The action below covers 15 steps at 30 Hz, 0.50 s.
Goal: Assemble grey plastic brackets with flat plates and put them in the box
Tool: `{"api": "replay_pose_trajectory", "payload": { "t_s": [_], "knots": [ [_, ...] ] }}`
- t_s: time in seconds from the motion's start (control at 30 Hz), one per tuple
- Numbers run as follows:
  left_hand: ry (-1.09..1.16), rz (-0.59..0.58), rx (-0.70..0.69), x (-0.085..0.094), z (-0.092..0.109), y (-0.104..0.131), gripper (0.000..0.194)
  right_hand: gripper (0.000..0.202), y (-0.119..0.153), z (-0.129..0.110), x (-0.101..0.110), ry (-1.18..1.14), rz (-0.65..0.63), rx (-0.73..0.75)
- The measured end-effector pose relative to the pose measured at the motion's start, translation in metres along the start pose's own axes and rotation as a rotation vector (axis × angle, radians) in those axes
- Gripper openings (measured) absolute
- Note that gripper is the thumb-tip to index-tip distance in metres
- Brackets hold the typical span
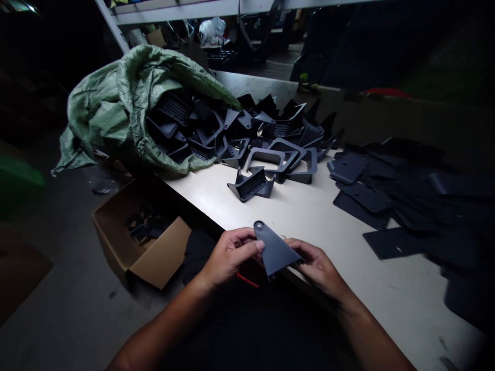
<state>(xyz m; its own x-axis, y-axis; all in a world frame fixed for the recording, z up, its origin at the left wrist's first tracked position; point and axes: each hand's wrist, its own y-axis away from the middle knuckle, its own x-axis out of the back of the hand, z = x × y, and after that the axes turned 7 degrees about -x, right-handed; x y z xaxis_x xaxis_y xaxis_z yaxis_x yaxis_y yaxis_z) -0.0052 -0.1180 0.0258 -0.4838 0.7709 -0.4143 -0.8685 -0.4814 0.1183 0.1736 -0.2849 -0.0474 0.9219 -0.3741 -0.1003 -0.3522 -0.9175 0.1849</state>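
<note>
A dark grey triangular plastic bracket (pixel 277 251), with a round hole at its top corner, is held up at the table's near edge. My left hand (pixel 235 252) pinches its left side, the thumb lying on the flat face. On the other side my right hand (pixel 315 263) grips the bracket's right end, its fingers partly hidden behind the part. Beyond my hands, a similar bracket (pixel 251 185) lies apart on the white table (pixel 209 193). More such dark brackets (pixel 266 154) are heaped behind it.
A green woven sack (pixel 112 108) lies on its side at the back left, its mouth spilling brackets. Flat dark plates (pixel 371 196) are piled on the right. An open cardboard box (pixel 160 252) with small dark pieces stands low at the left. A shelf beam (pixel 185 13) crosses behind.
</note>
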Motion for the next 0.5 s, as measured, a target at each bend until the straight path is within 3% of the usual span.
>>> {"api": "replay_pose_trajectory", "payload": {
  "t_s": [0.17,0.3,0.4,0.5],
  "knots": [
    [-0.090,0.071,-0.070,0.012,-0.006,-0.008,0.031,0.026,0.006,0.000,-0.013,-0.158,-0.094,-0.203],
    [-0.471,0.056,-0.209,0.026,-0.003,-0.016,0.033,0.029,0.013,-0.010,-0.029,-0.489,-0.142,-0.331],
    [-0.674,0.062,-0.243,0.032,-0.004,-0.018,0.039,0.028,0.015,-0.024,-0.032,-0.849,0.009,-0.329],
    [-0.483,-0.017,-0.137,0.027,-0.011,-0.017,0.041,0.022,0.012,-0.039,-0.027,-1.175,0.197,-0.289]
  ]
}}
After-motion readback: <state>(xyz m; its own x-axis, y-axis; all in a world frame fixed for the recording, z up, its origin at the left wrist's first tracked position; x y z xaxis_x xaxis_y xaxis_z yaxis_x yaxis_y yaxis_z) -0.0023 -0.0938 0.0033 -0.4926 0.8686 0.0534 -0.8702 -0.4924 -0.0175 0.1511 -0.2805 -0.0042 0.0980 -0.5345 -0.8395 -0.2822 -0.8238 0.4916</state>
